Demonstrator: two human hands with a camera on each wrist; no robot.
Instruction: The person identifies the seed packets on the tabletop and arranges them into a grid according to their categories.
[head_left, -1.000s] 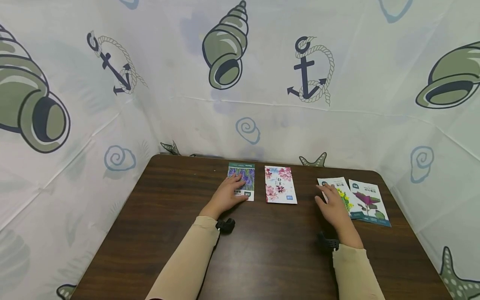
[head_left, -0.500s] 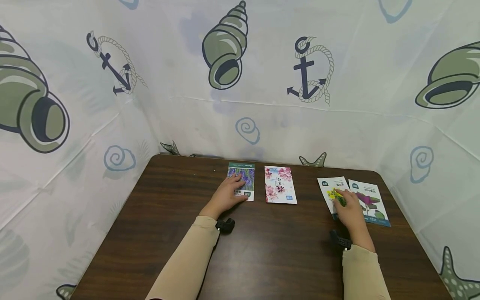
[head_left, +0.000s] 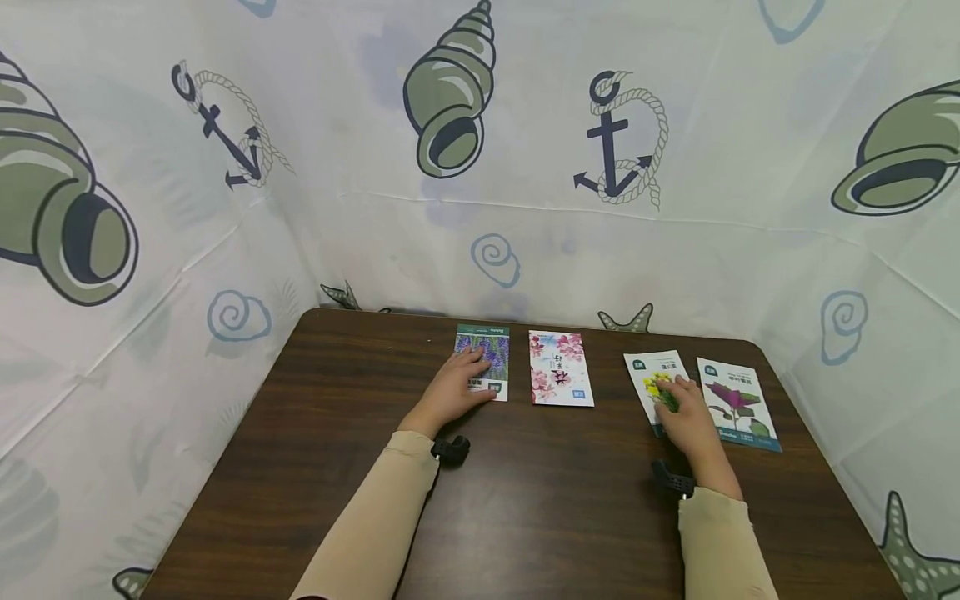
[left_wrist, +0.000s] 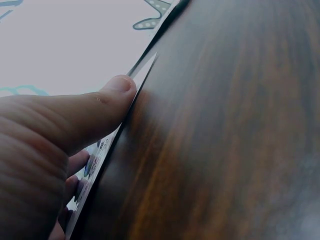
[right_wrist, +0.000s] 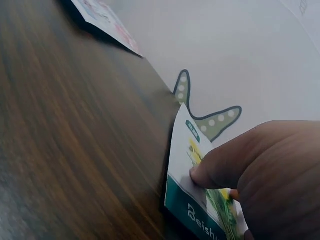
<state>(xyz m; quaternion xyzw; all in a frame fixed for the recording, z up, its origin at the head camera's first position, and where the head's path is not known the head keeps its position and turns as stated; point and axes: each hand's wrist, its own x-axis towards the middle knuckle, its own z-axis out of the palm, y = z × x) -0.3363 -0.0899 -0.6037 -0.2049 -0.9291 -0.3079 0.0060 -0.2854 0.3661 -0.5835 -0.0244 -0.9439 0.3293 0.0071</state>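
My left hand [head_left: 450, 392] rests with fingers spread on a seed packet with purple flowers [head_left: 491, 343], its thumb [left_wrist: 117, 87] lying along the packet's near edge. On the right, my right hand [head_left: 693, 421] lies on a white seed packet with yellow flowers [head_left: 643, 371]. In the right wrist view, the thumb presses on the face of that yellow-flower packet [right_wrist: 180, 160], near its green band; the other fingers are mostly hidden. Just right of this hand lies a packet with a dark pink flower [head_left: 742, 400].
A packet with pink blossoms [head_left: 561, 371] lies between the two hands, just right of the left one. All the packets lie toward the far edge of the brown wooden table [head_left: 525, 508]. A white printed cloth [head_left: 555, 250] hangs behind and at the sides.
My right hand first moved right onto the yellow-flower packet, then slid it left, so a gap shows between it and the dark pink flower packet. The left hand has stayed put.
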